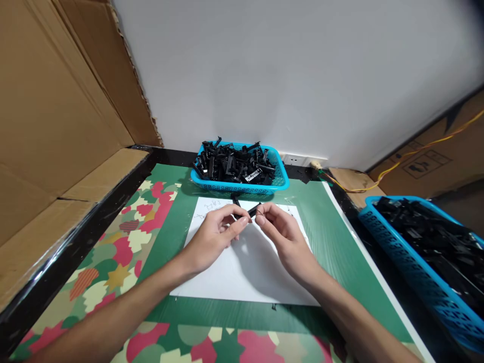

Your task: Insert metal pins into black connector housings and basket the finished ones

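Note:
Above a white paper sheet (242, 275), my left hand (221, 229) pinches with thumb and index finger, its tips near something thin and too small to make out. Close beside it on the right, my right hand (283, 234) is also pinched, with a thin, small bit at its fingertips. The two sets of fingertips are slightly apart. Just beyond them, a long black plastic part (252, 210) shows between the hands, partly hidden by my left fingers. Another black piece (235, 198) is at the sheet's top edge. Handwriting marks the sheet's upper left.
A blue basket (240, 188) heaped with black plastic parts stands at the back by the wall. A second blue basket (412, 267) of black parts is at the right. Cardboard (49, 101) rises on the left. Yellow and red wires (393, 169) run from a wall socket.

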Available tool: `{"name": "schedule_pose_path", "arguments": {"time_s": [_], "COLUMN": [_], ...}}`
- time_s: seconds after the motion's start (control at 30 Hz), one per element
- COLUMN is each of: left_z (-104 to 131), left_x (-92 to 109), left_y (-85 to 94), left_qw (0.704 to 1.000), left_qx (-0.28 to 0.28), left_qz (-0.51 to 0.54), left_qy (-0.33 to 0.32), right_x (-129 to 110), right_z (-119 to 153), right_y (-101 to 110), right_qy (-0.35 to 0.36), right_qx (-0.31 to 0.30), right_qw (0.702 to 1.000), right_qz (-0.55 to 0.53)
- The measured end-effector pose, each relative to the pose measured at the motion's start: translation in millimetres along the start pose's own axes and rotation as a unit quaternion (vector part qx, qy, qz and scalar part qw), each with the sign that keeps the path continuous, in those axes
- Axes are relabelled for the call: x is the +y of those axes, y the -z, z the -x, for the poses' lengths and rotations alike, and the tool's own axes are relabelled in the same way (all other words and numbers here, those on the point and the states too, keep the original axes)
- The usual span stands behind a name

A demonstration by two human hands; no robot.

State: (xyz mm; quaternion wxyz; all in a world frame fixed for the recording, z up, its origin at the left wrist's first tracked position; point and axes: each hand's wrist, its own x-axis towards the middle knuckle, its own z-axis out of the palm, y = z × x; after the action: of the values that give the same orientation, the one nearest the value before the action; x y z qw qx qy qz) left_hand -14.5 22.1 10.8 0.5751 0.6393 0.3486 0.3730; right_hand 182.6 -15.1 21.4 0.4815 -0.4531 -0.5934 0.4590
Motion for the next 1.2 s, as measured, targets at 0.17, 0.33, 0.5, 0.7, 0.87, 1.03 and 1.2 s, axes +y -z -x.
{"name": "schedule_pose_path", "arguments": {"time_s": [0.17, 0.33, 0.5, 0.7, 0.87, 1.03, 1.2], "left_z": [4.0, 3.0, 3.0, 3.4, 5.0, 5.7, 5.8], "left_x": [1.4, -1.2, -0.9, -3.1, -8.0, -8.7, -9.3], "left_y": [-4.9, -2.7, -1.7, -3.2, -4.9, -7.7, -11.0], "left_qw": [0.995, 0.991, 0.987, 0.988, 0.991, 0.996, 0.996], "left_qx": [0.012, 0.026, 0.011, -0.024, -0.013, -0.024, -0.027], "left_qz": [-0.087, -0.124, -0.154, -0.152, -0.127, -0.067, -0.046], "left_qy": [-0.045, -0.051, -0.049, -0.018, 0.046, 0.058, 0.074], "right_x": [-0.5, -1.4, -6.9, -6.0, 3.2, 11.1, 20.0], "right_z": [1.2, 1.1, -0.3, -5.5, -10.4, -10.8, -8.9], "right_y": [-5.0, -1.1, 5.0, 29.8, 55.5, 53.0, 43.6], "right_qy": [-0.007, 0.0, 0.013, 0.0, -0.051, -0.058, -0.068], "right_qx": [0.011, 0.007, -0.017, -0.005, 0.058, 0.019, -0.015], "right_qw": [1.0, 0.998, 0.992, 0.984, 0.972, 0.969, 0.965], "right_qz": [0.006, 0.061, 0.127, 0.177, 0.224, 0.24, 0.253]}}
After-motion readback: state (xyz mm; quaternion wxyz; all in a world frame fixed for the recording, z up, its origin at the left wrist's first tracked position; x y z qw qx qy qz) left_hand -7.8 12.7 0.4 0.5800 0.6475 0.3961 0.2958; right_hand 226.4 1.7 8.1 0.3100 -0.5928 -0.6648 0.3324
